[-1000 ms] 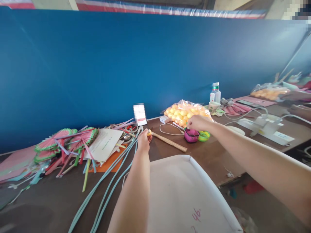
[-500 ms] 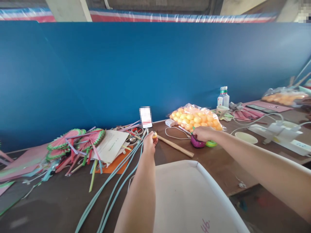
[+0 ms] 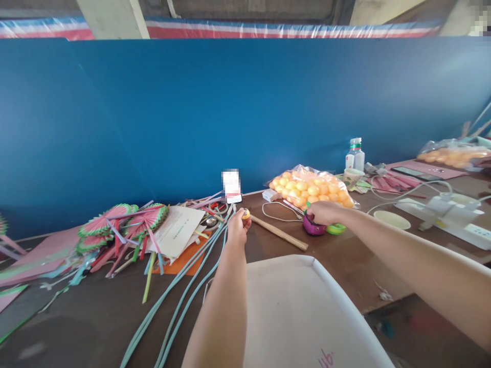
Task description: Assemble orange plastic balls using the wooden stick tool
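Note:
My left hand (image 3: pixel 238 226) is closed around a small orange ball (image 3: pixel 245 213), held above the far part of the table by the end of a wooden stick (image 3: pixel 280 233). The ball's upper face shows a darker, shiny patch that is too small to make out. Over to the right, my right hand (image 3: pixel 321 212) reaches down with bent fingers into the top of a small purple container (image 3: pixel 313 228) with green parts. Its fingertips are hidden there, and what they grip cannot be seen. A bright green piece (image 3: pixel 336 229) lies against the container's right side.
Behind my right hand lies a clear bag of orange balls (image 3: pixel 310 190). A lit phone (image 3: pixel 232 186) leans against the blue partition (image 3: pixel 215 112). Pale blue cables (image 3: pixel 180 278) cross beside my left forearm. A white box (image 3: pixel 291 306) stands close in front; a power strip (image 3: pixel 460 225) is right.
The whole view has shifted slightly. My left hand has turned a little, so more of the orange ball shows. My right hand stays at the purple container.

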